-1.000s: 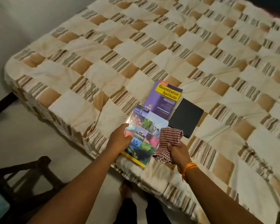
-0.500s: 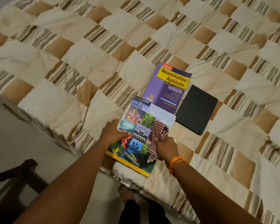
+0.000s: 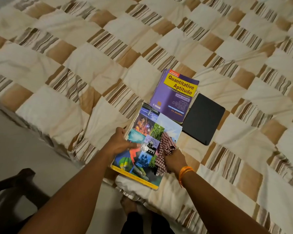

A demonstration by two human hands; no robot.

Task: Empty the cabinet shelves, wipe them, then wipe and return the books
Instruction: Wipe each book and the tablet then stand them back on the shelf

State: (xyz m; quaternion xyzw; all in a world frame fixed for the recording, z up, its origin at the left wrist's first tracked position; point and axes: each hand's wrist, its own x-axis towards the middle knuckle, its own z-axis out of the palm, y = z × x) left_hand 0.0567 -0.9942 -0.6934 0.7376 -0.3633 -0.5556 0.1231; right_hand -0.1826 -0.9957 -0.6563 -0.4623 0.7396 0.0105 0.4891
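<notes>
Wiping of a book cover, seen from the head camera. A picture-covered Britannica book [image 3: 142,147] lies flat at the near edge of the bed [image 3: 61,53], its lower corner overhanging the mattress edge. The left hand [image 3: 121,143] grips the book's left edge, thumb lying on the cover, apparently to keep it from sliding on the soft quilt or tipping off the edge. The right hand [image 3: 173,160] is closed round a bunched red-checked cloth [image 3: 166,149], which rests on the right part of the cover; this is judged to be the wiping stroke of the task's final stage. Just beyond, and partly overlapped by the held book, lies a purple "Quantitative Aptitude" book [image 3: 173,97], with a black notebook [image 3: 204,118] touching its right side; both lie flat and within easy reach, probably queued for wiping or already done, which cannot be told. No container or cabinet is in view. A dark wooden chair [image 3: 12,188] stands on the floor at lower left.
</notes>
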